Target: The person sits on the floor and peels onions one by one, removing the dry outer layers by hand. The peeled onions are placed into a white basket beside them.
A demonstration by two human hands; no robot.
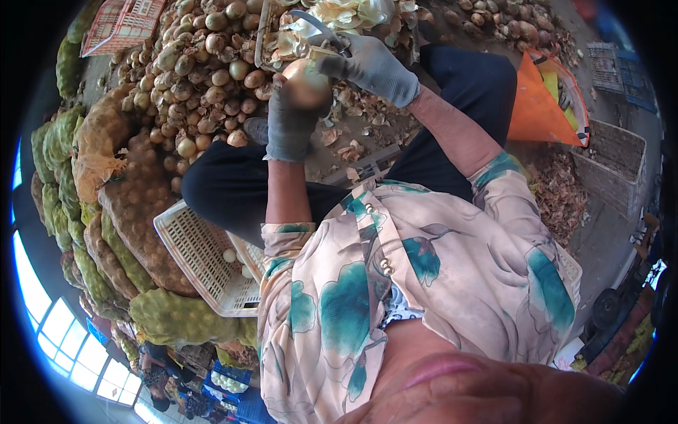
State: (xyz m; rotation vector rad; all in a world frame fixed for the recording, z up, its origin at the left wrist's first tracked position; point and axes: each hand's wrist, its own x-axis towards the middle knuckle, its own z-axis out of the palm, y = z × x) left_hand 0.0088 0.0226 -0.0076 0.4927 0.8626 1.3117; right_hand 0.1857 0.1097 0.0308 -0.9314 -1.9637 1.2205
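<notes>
My left hand, in a grey work glove, holds a large yellow onion from below and the side. In my gloved right hand is a knife with a curved blade, which points up and to the left, away from the onion. The right thumb rests against or just beside the onion's upper right side; the exact contact is hard to tell. Just beyond both hands stands a shallow crate heaped with pale onion skins. Most of the knife's handle is hidden by the right fingers.
A large pile of unpeeled onions spreads at the left, beside stacked mesh sacks. A white plastic crate with several peeled onions stands by my left knee. To the right are an orange bag, loose skins and a grey crate.
</notes>
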